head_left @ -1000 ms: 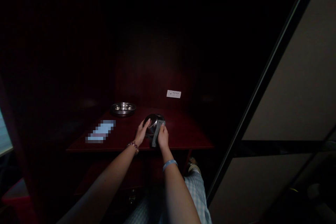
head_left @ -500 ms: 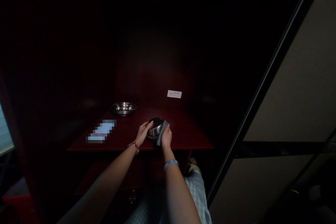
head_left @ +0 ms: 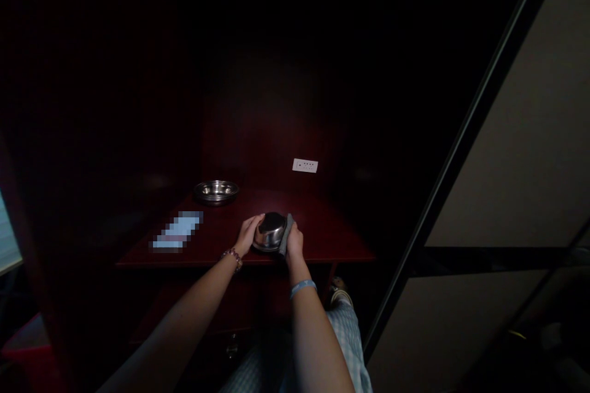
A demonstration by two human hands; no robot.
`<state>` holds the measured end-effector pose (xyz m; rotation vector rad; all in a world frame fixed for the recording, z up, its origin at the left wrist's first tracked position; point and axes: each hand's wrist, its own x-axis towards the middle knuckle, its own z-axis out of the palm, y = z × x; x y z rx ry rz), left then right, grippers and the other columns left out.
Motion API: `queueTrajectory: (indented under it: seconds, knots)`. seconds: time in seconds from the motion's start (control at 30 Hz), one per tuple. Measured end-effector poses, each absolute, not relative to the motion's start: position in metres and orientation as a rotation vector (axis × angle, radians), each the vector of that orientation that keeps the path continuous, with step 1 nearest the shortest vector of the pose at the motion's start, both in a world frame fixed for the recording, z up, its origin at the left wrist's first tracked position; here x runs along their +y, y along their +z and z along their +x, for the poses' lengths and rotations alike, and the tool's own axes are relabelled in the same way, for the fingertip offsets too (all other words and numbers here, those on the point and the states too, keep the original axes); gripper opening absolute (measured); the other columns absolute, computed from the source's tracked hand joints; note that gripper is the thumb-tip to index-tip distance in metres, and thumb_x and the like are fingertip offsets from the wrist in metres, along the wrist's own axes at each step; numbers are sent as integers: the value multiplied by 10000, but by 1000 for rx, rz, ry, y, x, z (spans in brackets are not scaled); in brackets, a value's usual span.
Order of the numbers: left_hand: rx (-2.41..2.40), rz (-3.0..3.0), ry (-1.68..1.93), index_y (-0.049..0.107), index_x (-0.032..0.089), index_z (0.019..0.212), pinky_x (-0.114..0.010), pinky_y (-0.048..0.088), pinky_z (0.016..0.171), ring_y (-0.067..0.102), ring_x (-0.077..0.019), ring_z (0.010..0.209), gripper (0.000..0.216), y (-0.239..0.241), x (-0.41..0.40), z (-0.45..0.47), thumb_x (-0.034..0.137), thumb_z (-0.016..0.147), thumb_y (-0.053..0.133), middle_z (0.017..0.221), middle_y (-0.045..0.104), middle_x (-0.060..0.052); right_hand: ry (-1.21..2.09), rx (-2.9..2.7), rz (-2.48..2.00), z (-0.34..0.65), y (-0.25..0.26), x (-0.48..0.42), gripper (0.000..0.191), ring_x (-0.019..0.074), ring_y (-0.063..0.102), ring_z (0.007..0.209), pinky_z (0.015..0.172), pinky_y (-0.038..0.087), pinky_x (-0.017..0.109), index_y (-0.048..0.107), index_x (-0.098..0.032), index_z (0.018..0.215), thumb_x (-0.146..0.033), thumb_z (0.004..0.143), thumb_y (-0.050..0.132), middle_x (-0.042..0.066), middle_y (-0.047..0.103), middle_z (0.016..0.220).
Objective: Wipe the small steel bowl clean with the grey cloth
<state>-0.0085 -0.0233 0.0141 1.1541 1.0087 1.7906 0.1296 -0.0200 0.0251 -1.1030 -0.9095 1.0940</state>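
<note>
A shiny metal bowl [head_left: 270, 234] is tipped bottom-up between my hands, over the front part of the dark red desk [head_left: 327, 233]. My left hand [head_left: 249, 234] grips its left side, thumb along the outer wall. On the opposite side, my right hand [head_left: 294, 241] presses a grey cloth [head_left: 285, 236] against the bowl's outside. The fingers under the bowl are hidden. Farther back on the left stands another set of metal dishes [head_left: 216, 193], open side up, seemingly stacked.
A blurred-out flat item [head_left: 177, 231] lies on the desk's left side. A white socket plate [head_left: 305, 166] is on the back panel. Below the desk, a drawer knob [head_left: 232, 347] shows. A red bin [head_left: 30, 350] stands at lower left, a grey panel [head_left: 516, 190] at right.
The bowl has tilted slightly and come a little lower and to the left, showing more of its side. Both hands keep hold; the cloth stays on its right side.
</note>
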Motion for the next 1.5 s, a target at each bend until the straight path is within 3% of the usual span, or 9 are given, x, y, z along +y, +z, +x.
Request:
queueTrajectory:
  seconds: [0.23, 0.47, 0.8, 1.03, 1.27, 1.5]
  knots:
    - [1000, 987, 1788, 710, 120, 809, -339, 481, 756, 667, -232, 776, 504, 13, -22, -9, 590, 648, 620, 814, 732, -99, 1122, -945, -1106, 130, 24, -20, 339, 174, 631, 647, 614, 471, 251, 645, -191, 588, -348, 829, 465, 59, 695, 674]
    - [964, 1049, 1739, 717, 106, 868, -357, 477, 809, 668, -251, 837, 566, 18, -26, -6, 618, 659, 596, 871, 734, -122, 1234, -860, -1043, 130, 23, -21, 312, 176, 651, 685, 639, 493, 253, 682, -172, 686, -345, 836, 471, 55, 707, 702]
    - [973, 1112, 1828, 698, 146, 941, -358, 408, 967, 606, -236, 1040, 481, 16, -21, -4, 551, 727, 551, 1070, 694, -97, 1230, -644, -948, 117, 22, -19, 385, 184, 680, 758, 648, 521, 243, 691, -128, 861, -419, 874, 438, 80, 728, 792]
    - [1016, 1113, 1827, 665, 179, 920, -320, 423, 927, 605, -217, 1000, 421, 14, -21, -1, 546, 751, 544, 995, 693, -69, 1284, -612, -849, 116, 26, -21, 439, 180, 676, 866, 774, 529, 289, 636, -121, 1055, -439, 914, 368, 90, 715, 952]
    - [1023, 1134, 1851, 634, 187, 985, -312, 442, 878, 615, -209, 962, 463, 19, -27, -2, 561, 714, 604, 988, 681, -58, 1250, -803, -822, 114, 29, -28, 423, 179, 673, 840, 749, 521, 262, 636, -122, 1003, -475, 873, 441, 91, 715, 941]
    - [1009, 1095, 1878, 666, 163, 865, -300, 443, 829, 626, -183, 858, 443, 15, -22, -7, 548, 645, 666, 899, 698, -53, 1294, -864, -868, 119, 30, -30, 388, 172, 668, 849, 739, 506, 241, 648, -122, 981, -437, 878, 445, 95, 709, 977]
